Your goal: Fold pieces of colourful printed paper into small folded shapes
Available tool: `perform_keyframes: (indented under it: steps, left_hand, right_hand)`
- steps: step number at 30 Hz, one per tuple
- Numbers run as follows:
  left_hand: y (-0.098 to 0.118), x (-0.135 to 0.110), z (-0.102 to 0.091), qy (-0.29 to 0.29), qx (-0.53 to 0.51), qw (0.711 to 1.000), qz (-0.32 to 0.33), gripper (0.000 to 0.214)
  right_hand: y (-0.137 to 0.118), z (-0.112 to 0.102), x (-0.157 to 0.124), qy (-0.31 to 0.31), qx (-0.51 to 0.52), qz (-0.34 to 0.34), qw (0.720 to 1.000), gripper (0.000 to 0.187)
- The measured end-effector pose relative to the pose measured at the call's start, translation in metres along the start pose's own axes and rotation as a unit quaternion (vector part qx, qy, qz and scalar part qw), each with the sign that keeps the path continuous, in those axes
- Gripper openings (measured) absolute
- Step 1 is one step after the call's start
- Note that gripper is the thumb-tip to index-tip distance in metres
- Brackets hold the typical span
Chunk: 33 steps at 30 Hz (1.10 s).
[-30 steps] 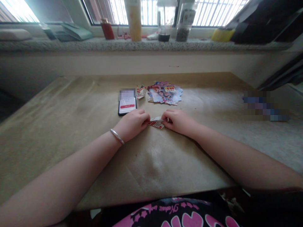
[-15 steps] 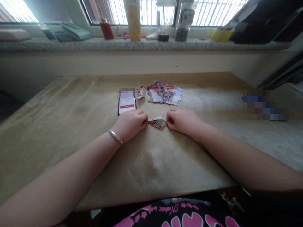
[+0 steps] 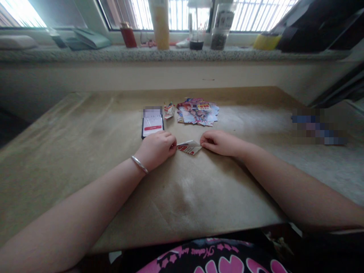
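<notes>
A small piece of folded paper (image 3: 190, 147), white with red print, stretches between my two hands just above or on the table. My left hand (image 3: 160, 147), with a silver bangle at the wrist, pinches its left point. At the opposite point my right hand (image 3: 218, 143) is closed with thumb and finger on the tip. Beyond my left hand lies a phone (image 3: 152, 123) with a lit screen. Beside it stands another small folded paper piece (image 3: 169, 110). A loose pile of printed paper sheets (image 3: 197, 112) sits behind the paper I hold.
The table (image 3: 127, 212) has a pale brown cover, and its near edge meets my body. A blurred bluish item (image 3: 315, 129) lies at the right. Several bottles and jars, including a red bottle (image 3: 128, 36), line the stone windowsill (image 3: 176, 55).
The folded paper has flattened, its opening narrower than before. My right hand has shifted slightly and its fingers have straightened a little. My left hand has barely moved.
</notes>
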<state>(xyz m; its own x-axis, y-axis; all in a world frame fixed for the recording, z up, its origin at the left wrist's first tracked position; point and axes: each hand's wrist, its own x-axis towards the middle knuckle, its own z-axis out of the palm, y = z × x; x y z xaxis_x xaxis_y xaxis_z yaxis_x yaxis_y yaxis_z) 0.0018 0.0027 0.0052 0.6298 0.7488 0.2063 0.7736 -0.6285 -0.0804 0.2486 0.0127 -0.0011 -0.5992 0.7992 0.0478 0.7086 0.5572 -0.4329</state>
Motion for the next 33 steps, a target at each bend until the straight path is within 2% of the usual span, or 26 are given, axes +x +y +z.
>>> perform_keyframes:
  steps: [5, 11, 14, 20, 25, 29, 33]
  left_hand:
    - [0.000, 0.000, 0.001, 0.004, -0.024, 1.000, -0.005, 0.016]
    - [0.001, -0.001, 0.003, 0.027, -0.057, 0.997, 0.047, 0.016]
    - [0.000, 0.000, 0.006, 0.048, -0.107, 0.992, 0.043, 0.010]
    - [-0.002, 0.002, 0.010, 0.017, -0.211, 0.970, 0.117, 0.012]
    - [-0.003, 0.001, 0.012, 0.031, -0.241, 0.967, 0.072, 0.016]
    - [-0.002, 0.001, 0.009, 0.047, -0.315, 0.947, 0.043, 0.012]
    - [-0.001, 0.001, 0.008, 0.064, -0.372, 0.926, 0.001, 0.017]
  right_hand:
    - [-0.001, 0.003, -0.001, 0.030, 0.033, -0.036, 0.998, 0.013]
    - [-0.008, 0.009, -0.003, 0.093, -0.094, -0.044, 0.990, 0.014]
    - [-0.012, 0.011, -0.003, 0.103, -0.099, -0.046, 0.989, 0.014]
    - [-0.013, 0.012, 0.000, 0.111, -0.029, -0.020, 0.993, 0.011]
    - [-0.011, 0.014, 0.002, 0.106, 0.057, 0.033, 0.992, 0.012]
    - [-0.011, 0.014, 0.003, 0.094, 0.141, 0.084, 0.982, 0.015]
    - [-0.014, 0.015, 0.002, 0.117, 0.220, 0.076, 0.965, 0.015]
